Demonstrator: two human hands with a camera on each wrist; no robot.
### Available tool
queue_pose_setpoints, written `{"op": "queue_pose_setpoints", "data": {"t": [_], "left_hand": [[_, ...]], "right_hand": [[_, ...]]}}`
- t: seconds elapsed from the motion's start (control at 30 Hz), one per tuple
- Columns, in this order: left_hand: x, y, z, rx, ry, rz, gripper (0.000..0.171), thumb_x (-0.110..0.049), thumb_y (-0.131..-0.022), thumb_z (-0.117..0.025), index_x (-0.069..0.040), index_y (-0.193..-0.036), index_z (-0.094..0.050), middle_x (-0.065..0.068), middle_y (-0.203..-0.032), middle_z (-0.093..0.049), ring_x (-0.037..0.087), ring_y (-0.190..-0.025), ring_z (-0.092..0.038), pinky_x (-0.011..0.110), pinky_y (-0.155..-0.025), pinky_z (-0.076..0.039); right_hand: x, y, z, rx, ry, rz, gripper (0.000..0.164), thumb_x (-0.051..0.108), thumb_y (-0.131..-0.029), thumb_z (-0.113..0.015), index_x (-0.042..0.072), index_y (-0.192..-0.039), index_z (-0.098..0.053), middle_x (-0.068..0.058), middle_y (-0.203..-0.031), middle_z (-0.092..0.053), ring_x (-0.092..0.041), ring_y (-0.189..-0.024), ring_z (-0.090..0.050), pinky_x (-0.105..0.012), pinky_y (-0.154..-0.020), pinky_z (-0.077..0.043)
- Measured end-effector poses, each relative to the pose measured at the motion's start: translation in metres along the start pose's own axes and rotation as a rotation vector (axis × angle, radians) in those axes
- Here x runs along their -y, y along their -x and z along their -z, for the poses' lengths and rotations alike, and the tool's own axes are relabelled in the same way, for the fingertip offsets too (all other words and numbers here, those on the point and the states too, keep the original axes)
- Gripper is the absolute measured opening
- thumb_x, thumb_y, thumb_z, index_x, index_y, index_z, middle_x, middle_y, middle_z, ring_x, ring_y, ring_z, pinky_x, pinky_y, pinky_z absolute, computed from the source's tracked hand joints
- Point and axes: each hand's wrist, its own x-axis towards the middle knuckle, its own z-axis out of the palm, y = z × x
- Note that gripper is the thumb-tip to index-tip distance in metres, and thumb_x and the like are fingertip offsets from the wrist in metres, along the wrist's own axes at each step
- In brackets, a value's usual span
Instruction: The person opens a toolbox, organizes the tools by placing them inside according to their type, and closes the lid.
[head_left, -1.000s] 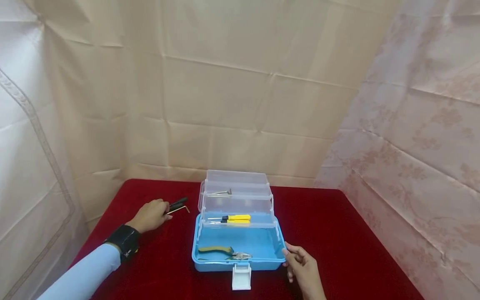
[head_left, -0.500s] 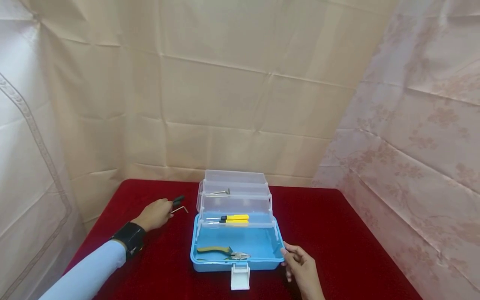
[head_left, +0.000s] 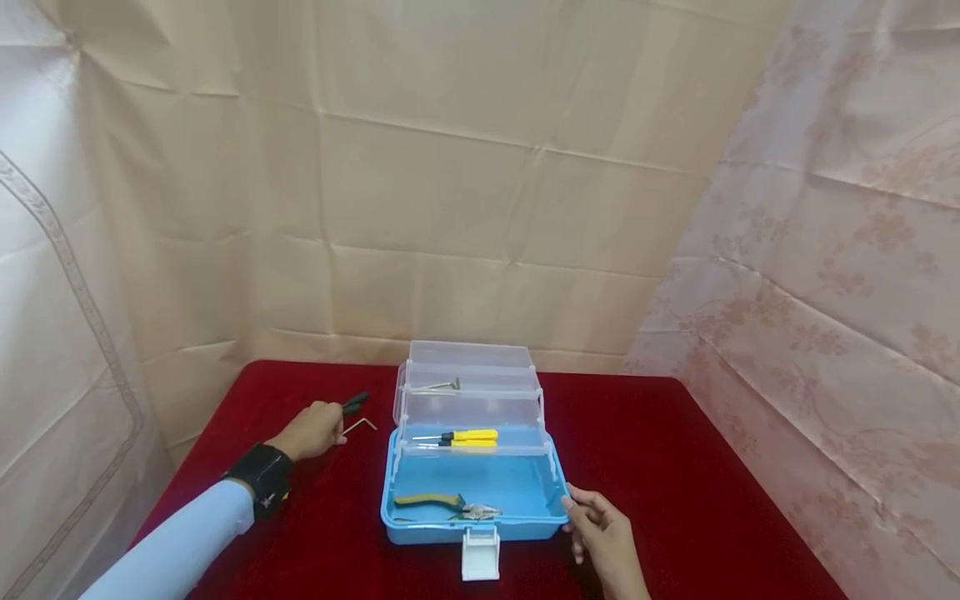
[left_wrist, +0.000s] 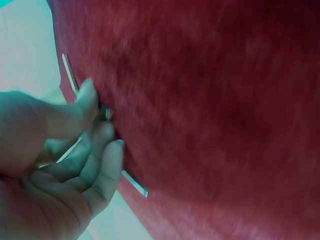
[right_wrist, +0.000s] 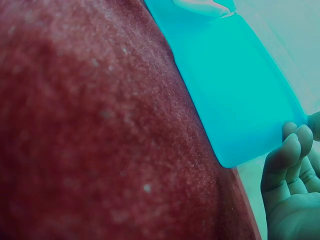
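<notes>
Centrally, low in the head view, one blue toolbox stands open on a red cloth, its white latch hanging at the front. A beige backdrop fills the upper middle, and a floral sheet the right edge. Left of centre, the left hand curls its thumb and fingertips together on one L-shaped key; it covers part of one dark-green handled tool just beside it. At lower right, the right hand pinches the toolbox's near corner.

Counted inside: one pair of pliers in the base, its lower handle partly hidden by the front rim; two yellow screwdrivers in the lower clear tray; and metal pieces in the upper one, too small to number.

In the left wrist view, the fingers at lower left block most of the key; two pale metal lengths show, one at upper left, one below the fingers.

In the right wrist view, fingertips at lower right touch the toolbox's corner, with the thumb mostly cut off by the frame's edge.
</notes>
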Motion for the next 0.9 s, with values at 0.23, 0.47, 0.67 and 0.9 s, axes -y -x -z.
{"op": "queue_pose_setpoints", "data": {"t": [0.23,0.47,0.67,0.9], "left_hand": [[-0.004,0.004,0.0,0.007,0.054,0.046,0.013,0.0,-0.079,-0.072,-0.002,-0.083,-0.059,0.002,-0.07,-0.055,0.016,-0.061,-0.05,0.031,-0.054,-0.044],[-0.016,0.009,0.006,0.168,0.071,0.121,0.01,0.002,-0.082,-0.065,-0.002,-0.088,-0.057,0.005,-0.067,-0.05,0.018,-0.057,-0.048,0.03,-0.053,-0.042],[-0.019,0.012,0.004,0.104,-0.04,0.04,0.013,0.001,-0.079,-0.07,-0.004,-0.08,-0.057,0.002,-0.062,-0.048,0.015,-0.054,-0.046,0.029,-0.05,-0.039],[-0.011,0.014,0.002,0.036,-0.059,0.022,0.019,0.001,-0.075,-0.068,-0.009,-0.068,-0.053,-0.003,-0.056,-0.043,0.012,-0.049,-0.041,0.027,-0.045,-0.034]], "right_hand": [[0.0,-0.001,-0.001,-0.001,-0.001,0.015,0.049,0.042,-0.078,-0.075,0.013,-0.117,-0.065,-0.018,-0.079,-0.062,-0.016,-0.05,-0.049,-0.029,-0.042,-0.045],[-0.001,0.001,-0.001,0.002,-0.005,0.019,0.047,0.039,-0.079,-0.075,0.012,-0.117,-0.065,-0.018,-0.078,-0.063,-0.016,-0.049,-0.049,-0.028,-0.041,-0.045],[0.0,0.002,-0.002,0.006,-0.013,0.015,0.051,0.04,-0.079,-0.075,0.01,-0.118,-0.064,-0.019,-0.078,-0.062,-0.016,-0.049,-0.047,-0.029,-0.041,-0.044],[0.0,0.002,-0.002,0.005,-0.015,0.015,0.052,0.04,-0.078,-0.076,0.009,-0.118,-0.064,-0.019,-0.078,-0.062,-0.016,-0.049,-0.047,-0.03,-0.041,-0.044]]}}
